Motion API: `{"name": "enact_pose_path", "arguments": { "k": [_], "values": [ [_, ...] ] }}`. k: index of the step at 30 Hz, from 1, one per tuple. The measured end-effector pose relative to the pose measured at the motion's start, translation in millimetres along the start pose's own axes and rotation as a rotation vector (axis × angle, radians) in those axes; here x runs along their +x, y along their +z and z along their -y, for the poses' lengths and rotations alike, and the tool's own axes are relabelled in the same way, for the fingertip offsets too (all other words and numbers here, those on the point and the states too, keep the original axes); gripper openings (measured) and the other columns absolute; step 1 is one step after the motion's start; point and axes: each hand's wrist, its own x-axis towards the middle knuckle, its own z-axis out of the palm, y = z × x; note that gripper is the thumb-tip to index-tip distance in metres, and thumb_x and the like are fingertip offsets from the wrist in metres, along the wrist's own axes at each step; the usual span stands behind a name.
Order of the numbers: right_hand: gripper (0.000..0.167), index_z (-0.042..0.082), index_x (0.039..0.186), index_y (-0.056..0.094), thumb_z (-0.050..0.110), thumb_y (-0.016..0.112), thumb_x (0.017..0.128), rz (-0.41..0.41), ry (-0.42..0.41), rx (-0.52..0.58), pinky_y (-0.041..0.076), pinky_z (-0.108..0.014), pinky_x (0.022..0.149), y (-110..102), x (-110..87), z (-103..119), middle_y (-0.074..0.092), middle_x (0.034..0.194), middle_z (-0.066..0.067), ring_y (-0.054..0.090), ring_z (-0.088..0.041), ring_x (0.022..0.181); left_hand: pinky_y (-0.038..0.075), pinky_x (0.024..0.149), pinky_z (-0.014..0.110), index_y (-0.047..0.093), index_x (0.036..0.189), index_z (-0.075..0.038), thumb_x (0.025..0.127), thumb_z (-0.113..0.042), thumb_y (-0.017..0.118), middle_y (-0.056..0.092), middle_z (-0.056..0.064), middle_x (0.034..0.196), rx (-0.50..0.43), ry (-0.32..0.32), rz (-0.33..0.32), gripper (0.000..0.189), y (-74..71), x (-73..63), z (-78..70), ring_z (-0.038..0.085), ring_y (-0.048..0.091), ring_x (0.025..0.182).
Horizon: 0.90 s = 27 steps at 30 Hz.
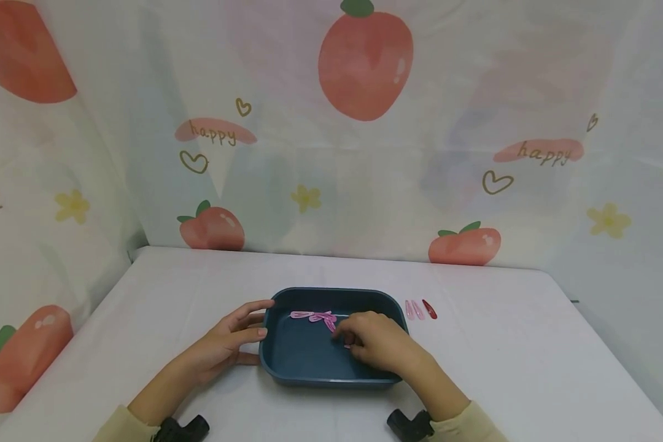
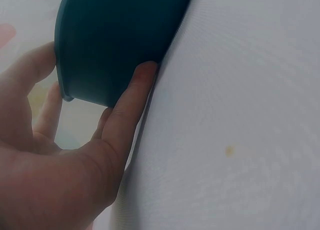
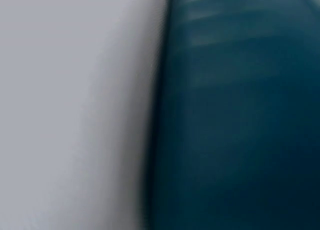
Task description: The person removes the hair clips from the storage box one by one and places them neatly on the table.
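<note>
A dark blue rectangular tray [image 1: 304,368] stands on the white table. Pink snap hair clips [image 1: 319,317] lie in a small cluster toward its back. My left hand [image 1: 229,341] holds its spread, nearly straight fingers against the tray's left end; in the left wrist view, fingers [image 2: 131,102] touch the outer wall and rim. My right hand [image 1: 378,341] reaches inside the tray over its right half, fingers bent down beside the clips. A bit of pink shows under those fingers, but I cannot tell whether they pinch it. In the right wrist view only the blurred tray wall [image 3: 225,115] appears.
Right of the tray, two pink hair clips [image 1: 414,309] and one dark red hair clip [image 1: 430,309] lie in a row on the white table [image 1: 503,350]. A fruit-printed curtain [image 1: 364,172] hangs behind the table and along its left side.
</note>
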Motion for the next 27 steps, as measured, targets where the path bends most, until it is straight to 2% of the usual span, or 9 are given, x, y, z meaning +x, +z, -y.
{"name": "enact_pose_path", "arguments": {
  "k": [6, 11, 14, 16, 20, 22, 24, 27],
  "values": [
    [0.021, 0.017, 0.105, 0.077, 0.004, 0.069, 0.090, -0.034, 0.009, -0.012, 0.053, -0.028, 0.073, 0, 1.1, 0, 0.069, 0.086, 0.008, 0.057, -0.006, 0.077, 0.052, 0.093, 0.060, 0.037, 0.153, -0.020, 0.100, -0.016, 0.060, 0.024, 0.023, 0.159, -0.005, 0.007, 0.007, 0.058, 0.5, 0.0, 0.1, 0.045, 0.037, 0.139],
    [0.025, 0.016, 0.109, 0.075, 0.001, 0.068, 0.090, -0.085, 0.010, 0.110, 0.056, -0.029, 0.079, -3, 2.2, -3, 0.073, 0.096, 0.006, 0.063, -0.006, 0.085, 0.052, 0.093, 0.059, 0.037, 0.153, -0.020, 0.100, -0.016, 0.060, 0.024, 0.022, 0.159, 0.002, 0.006, 0.008, 0.058, 0.6, 0.8, -0.8, 0.044, 0.037, 0.139],
    [0.028, 0.017, 0.114, 0.074, 0.002, 0.065, 0.092, -0.117, 0.024, 0.264, 0.055, -0.026, 0.077, -10, 2.7, -4, 0.073, 0.097, 0.005, 0.063, -0.008, 0.086, 0.052, 0.093, 0.059, 0.036, 0.153, -0.020, 0.100, -0.016, 0.060, 0.024, 0.022, 0.159, 0.008, 0.009, 0.010, 0.058, 0.5, 1.3, -1.5, 0.044, 0.037, 0.139],
    [0.027, 0.019, 0.117, 0.072, 0.006, 0.064, 0.095, -0.120, 0.039, 0.406, 0.055, -0.026, 0.077, -17, 2.2, -5, 0.072, 0.099, 0.004, 0.064, -0.010, 0.088, 0.052, 0.093, 0.059, 0.036, 0.153, -0.019, 0.100, -0.016, 0.060, 0.024, 0.022, 0.159, 0.008, 0.010, 0.013, 0.058, 0.3, 1.5, -1.8, 0.044, 0.037, 0.139],
    [0.025, 0.017, 0.123, 0.068, 0.016, 0.064, 0.098, -0.093, 0.062, 0.723, 0.058, -0.035, 0.081, -30, -0.7, -9, 0.072, 0.104, -0.007, 0.066, -0.022, 0.096, 0.052, 0.093, 0.059, 0.036, 0.153, -0.019, 0.100, -0.015, 0.060, 0.024, 0.022, 0.159, 0.004, 0.008, 0.014, 0.058, 0.1, 1.4, -1.4, 0.044, 0.037, 0.139],
    [0.029, 0.014, 0.126, 0.065, 0.018, 0.064, 0.098, -0.082, 0.067, 0.843, 0.058, -0.036, 0.077, -35, -2.6, -11, 0.071, 0.106, -0.014, 0.066, -0.024, 0.091, 0.052, 0.093, 0.059, 0.036, 0.153, -0.019, 0.100, -0.015, 0.060, 0.024, 0.022, 0.159, 0.001, 0.006, 0.014, 0.058, -0.1, 1.2, -0.8, 0.044, 0.038, 0.139],
    [0.033, 0.009, 0.130, 0.062, 0.017, 0.064, 0.098, -0.078, 0.061, 0.928, 0.058, -0.034, 0.072, -39, -4.0, -14, 0.070, 0.108, -0.018, 0.064, -0.023, 0.083, 0.052, 0.093, 0.059, 0.036, 0.153, -0.019, 0.100, -0.015, 0.059, 0.024, 0.023, 0.159, -0.003, 0.006, 0.016, 0.058, -0.5, 0.8, -0.2, 0.044, 0.038, 0.138],
    [0.038, 0.004, 0.134, 0.057, 0.015, 0.063, 0.098, -0.076, 0.060, 0.983, 0.055, -0.027, 0.065, -43, -5.9, -18, 0.068, 0.108, -0.019, 0.061, -0.017, 0.072, 0.052, 0.093, 0.059, 0.035, 0.154, -0.018, 0.101, -0.014, 0.059, 0.024, 0.023, 0.159, -0.006, 0.011, 0.021, 0.058, -1.1, 0.3, 0.7, 0.044, 0.039, 0.138]
  ]
}}
